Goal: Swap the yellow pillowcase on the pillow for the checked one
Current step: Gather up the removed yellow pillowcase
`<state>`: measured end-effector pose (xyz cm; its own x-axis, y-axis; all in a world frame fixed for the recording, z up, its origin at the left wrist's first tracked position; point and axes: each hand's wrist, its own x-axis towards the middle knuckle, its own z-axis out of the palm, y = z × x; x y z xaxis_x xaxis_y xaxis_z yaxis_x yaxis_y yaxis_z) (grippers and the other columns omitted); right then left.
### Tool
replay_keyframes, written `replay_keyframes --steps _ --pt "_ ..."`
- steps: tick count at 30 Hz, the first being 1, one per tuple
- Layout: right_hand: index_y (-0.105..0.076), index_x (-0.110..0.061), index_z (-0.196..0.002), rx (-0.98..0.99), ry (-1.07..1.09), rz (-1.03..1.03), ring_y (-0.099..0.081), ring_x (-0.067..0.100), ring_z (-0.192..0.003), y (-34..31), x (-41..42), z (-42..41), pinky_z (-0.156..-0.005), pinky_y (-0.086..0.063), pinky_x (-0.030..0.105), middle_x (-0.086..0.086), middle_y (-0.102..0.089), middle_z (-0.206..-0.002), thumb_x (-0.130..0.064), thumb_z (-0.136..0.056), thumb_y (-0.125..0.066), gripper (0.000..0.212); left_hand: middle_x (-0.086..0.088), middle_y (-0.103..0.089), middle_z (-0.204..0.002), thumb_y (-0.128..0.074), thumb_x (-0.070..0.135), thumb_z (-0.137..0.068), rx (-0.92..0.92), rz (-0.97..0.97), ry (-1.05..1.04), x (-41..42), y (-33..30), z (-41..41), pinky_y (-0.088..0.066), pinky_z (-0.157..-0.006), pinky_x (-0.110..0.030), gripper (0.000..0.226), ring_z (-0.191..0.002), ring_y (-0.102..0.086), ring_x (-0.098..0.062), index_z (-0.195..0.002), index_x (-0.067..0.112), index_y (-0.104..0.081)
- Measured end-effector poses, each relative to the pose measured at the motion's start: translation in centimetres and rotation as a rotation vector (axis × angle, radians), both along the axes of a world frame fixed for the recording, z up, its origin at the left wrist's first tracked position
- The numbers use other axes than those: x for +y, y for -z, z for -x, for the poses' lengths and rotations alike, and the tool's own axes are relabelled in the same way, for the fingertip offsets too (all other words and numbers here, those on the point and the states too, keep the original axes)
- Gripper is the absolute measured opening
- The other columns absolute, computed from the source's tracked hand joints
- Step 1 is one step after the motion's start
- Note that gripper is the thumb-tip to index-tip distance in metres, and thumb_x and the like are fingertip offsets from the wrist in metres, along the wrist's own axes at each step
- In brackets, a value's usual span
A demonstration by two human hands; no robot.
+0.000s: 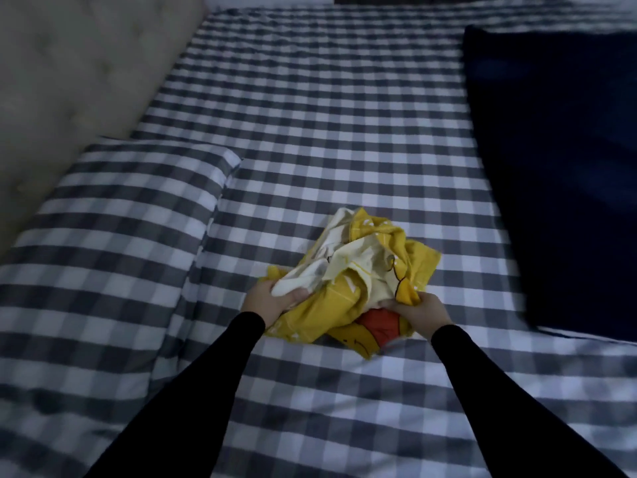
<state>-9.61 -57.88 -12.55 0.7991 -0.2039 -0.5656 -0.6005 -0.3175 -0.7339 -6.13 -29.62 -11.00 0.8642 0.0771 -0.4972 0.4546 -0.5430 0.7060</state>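
The yellow pillowcase (358,277), printed with a cartoon figure and a red patch, lies crumpled in a heap on the checked bed sheet (344,115). It is off the pillow and partly shows its pale inner side. My left hand (272,300) grips its left edge and my right hand (418,308) grips its right edge. To the left, against the headboard, lies the pillow (110,229) in a grey-and-white checked case that matches the sheet.
A beige tufted headboard (69,70) runs along the left. A dark navy blanket (558,167) covers the right side of the bed. The checked sheet stretches away beyond the heap.
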Motion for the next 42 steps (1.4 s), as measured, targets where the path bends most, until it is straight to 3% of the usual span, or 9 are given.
replay_keyframes --steps 5,11,15,20,25,30,34,38,42 --pt "-0.07 -0.009 -0.087 -0.106 0.073 -0.38 -0.069 0.028 -0.085 -7.2 5.9 -0.5 -0.077 -0.058 0.041 0.016 -0.072 -0.095 -0.019 -0.077 -0.077 0.015 -0.004 -0.068 -0.097 -0.077 0.052 -0.072 -0.149 0.031 -0.235 4.5 -6.8 2.1 -0.048 -0.076 -0.031 0.051 -0.088 -0.063 -0.023 -0.103 0.013 -0.067" --pt "-0.073 -0.009 -0.095 -0.213 -0.138 -0.439 -0.071 0.025 -0.089 -14.7 13.7 0.3 -0.08 -0.057 0.037 0.009 -0.075 -0.092 -0.03 -0.074 -0.079 0.029 -0.007 -0.067 -0.097 -0.07 0.048 -0.081 -0.336 0.02 -0.451 13.2 -15.8 6.4 -0.044 -0.074 -0.029 0.04 -0.089 -0.062 -0.025 -0.097 0.011 -0.067" --pt "-0.072 -0.014 -0.092 -0.276 -0.259 -0.511 -0.072 0.02 -0.086 -18.3 21.5 2.6 -0.072 -0.057 0.03 0.006 -0.075 -0.093 -0.024 -0.078 -0.076 0.018 -0.002 -0.063 -0.088 -0.068 0.046 -0.084 -0.441 -0.007 -0.563 19.8 -20.3 11.9 -0.039 -0.073 -0.027 0.032 -0.084 -0.057 -0.021 -0.089 0.014 -0.066" --pt "-0.071 -0.011 -0.101 -0.256 -0.449 -0.567 -0.07 0.026 -0.094 -20.3 33.4 7.6 -0.084 -0.056 0.04 0.01 -0.073 -0.101 -0.022 -0.078 -0.075 0.025 0.004 -0.062 -0.081 -0.067 0.044 -0.085 -0.502 -0.05 -0.745 29.0 -22.7 22.0 -0.04 -0.073 -0.026 0.026 -0.082 -0.058 -0.018 -0.091 0.019 -0.066" --pt "-0.073 -0.018 -0.09 -0.189 -0.699 -0.585 -0.071 0.024 -0.089 -20.2 46.2 14.9 -0.083 -0.057 0.04 0.008 -0.075 -0.094 -0.023 -0.08 -0.075 0.011 -0.002 -0.062 -0.086 -0.065 0.044 -0.086 -0.484 -0.125 -1.017 37.9 -22.1 34.8 -0.041 -0.07 -0.026 0.033 -0.082 -0.058 -0.021 -0.1 0.014 -0.069" --pt "-0.073 -0.016 -0.1 -0.066 -0.898 -0.539 -0.069 0.028 -0.096 -17.4 57.4 23.3 -0.089 -0.054 0.045 0.01 -0.073 -0.102 -0.033 -0.072 -0.081 0.034 -0.006 -0.064 -0.082 -0.063 0.044 -0.088 -0.427 -0.227 -1.24 44.4 -19.4 47.4 -0.038 -0.065 -0.026 0.039 -0.076 -0.057 -0.021 -0.099 0.008 -0.071" --pt "-0.072 -0.015 -0.089 0.018 -1.038 -0.471 -0.068 0.034 -0.094 -15.1 63.7 29.9 -0.088 -0.053 0.053 0.014 -0.073 -0.097 -0.031 -0.069 -0.082 0.027 -0.011 -0.066 -0.089 -0.059 0.047 -0.09 -0.342 -0.281 -1.39 47.5 -16.4 55.6 -0.044 -0.071 -0.031 0.043 -0.082 -0.059 -0.025 -0.104 0.008 -0.07" --pt "-0.073 -0.014 -0.095 0.093 -1.216 -0.341 -0.068 0.028 -0.091 -11.4 68.0 35.0 -0.085 -0.056 0.048 0.01 -0.073 -0.097 -0.056 -0.049 -0.083 0.063 -0.009 -0.062 -0.087 -0.051 0.052 -0.092 -0.219 -0.272 -1.507 48.4 -12.4 62.2 -0.042 -0.072 -0.032 0.048 -0.084 -0.058 -0.027 -0.105 0.01 -0.068" --pt "-0.068 -0.007 -0.104 0.16 -1.407 -0.169 -0.064 0.022 -0.085 -7.4 70.0 39.5 -0.077 -0.055 0.034 0.007 -0.069 -0.095 -0.039 -0.075 -0.077 0.043 -0.007 -0.062 -0.091 -0.047 0.056 -0.092 -0.078 -0.267 -1.556 47.7 -7.5 67.3 -0.039 -0.072 -0.03 0.051 -0.082 -0.053 -0.022 -0.112 0.013 -0.067"
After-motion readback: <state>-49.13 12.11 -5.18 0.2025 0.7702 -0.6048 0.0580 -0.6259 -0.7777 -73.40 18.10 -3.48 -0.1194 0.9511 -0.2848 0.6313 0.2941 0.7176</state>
